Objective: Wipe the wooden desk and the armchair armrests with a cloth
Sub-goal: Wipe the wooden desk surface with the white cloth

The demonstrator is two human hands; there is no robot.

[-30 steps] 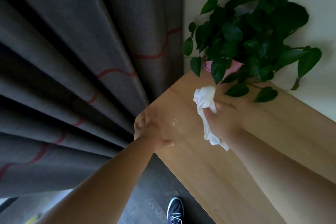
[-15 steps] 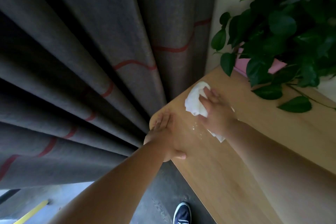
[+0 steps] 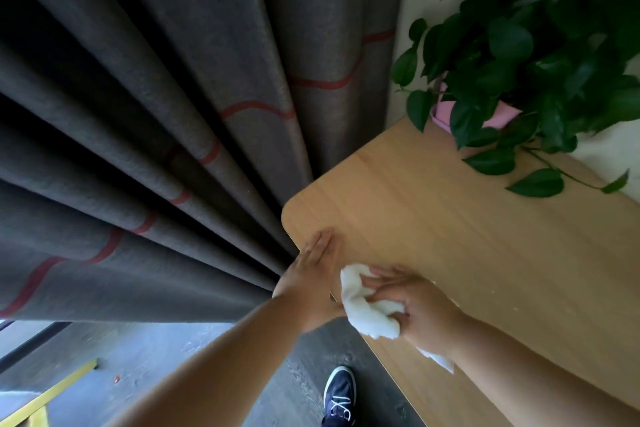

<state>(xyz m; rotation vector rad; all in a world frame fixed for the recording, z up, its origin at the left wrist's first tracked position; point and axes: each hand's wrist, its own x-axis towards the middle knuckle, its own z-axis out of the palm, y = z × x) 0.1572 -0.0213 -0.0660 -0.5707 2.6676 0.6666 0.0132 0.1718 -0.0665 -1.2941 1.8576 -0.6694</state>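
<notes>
A light wooden desk fills the right half of the view, its rounded corner pointing at the curtain. My right hand presses a crumpled white cloth onto the desk at its near edge, fingers spread over it. My left hand lies flat with fingers together on the desk's edge, just left of the cloth. No armchair is in view.
A leafy green plant in a pink pot stands at the desk's far corner, with vines trailing over the top. Dark grey curtains with a red line hang close on the left. My dark shoe stands on the grey floor below.
My right hand has dragged the cloth from near the plant back to the desk's near edge. My left hand has stayed on the edge beside the corner. The view has shifted.
</notes>
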